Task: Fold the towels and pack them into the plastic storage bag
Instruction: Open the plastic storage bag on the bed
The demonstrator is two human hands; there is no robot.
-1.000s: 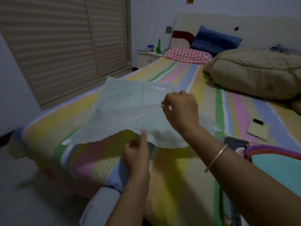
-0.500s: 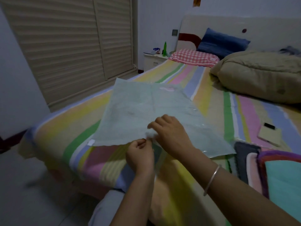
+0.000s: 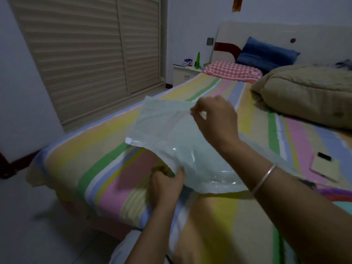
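Note:
A pale green, see-through plastic storage bag (image 3: 167,130) hangs spread above the striped bed. My left hand (image 3: 165,184) pinches the bag's near lower edge. My right hand (image 3: 215,119), with a silver bangle on the wrist, pinches the upper layer higher up and holds it away from the lower one. A white slider tab (image 3: 128,140) sits at the bag's left corner. The edge of a folded towel stack (image 3: 337,195), purple and teal, shows at the right behind my right forearm.
The bed (image 3: 99,168) has a striped sheet. A beige duvet (image 3: 308,96) lies at the back right, with a red checked pillow (image 3: 231,70) and a blue pillow (image 3: 266,54) by the headboard. A flat tan object (image 3: 323,167) lies on the sheet at right. A nightstand (image 3: 183,73) stands beyond.
My right hand has lifted up and away from my left hand, pulling the bag's top layer with it. The left hand has stayed low at the near edge.

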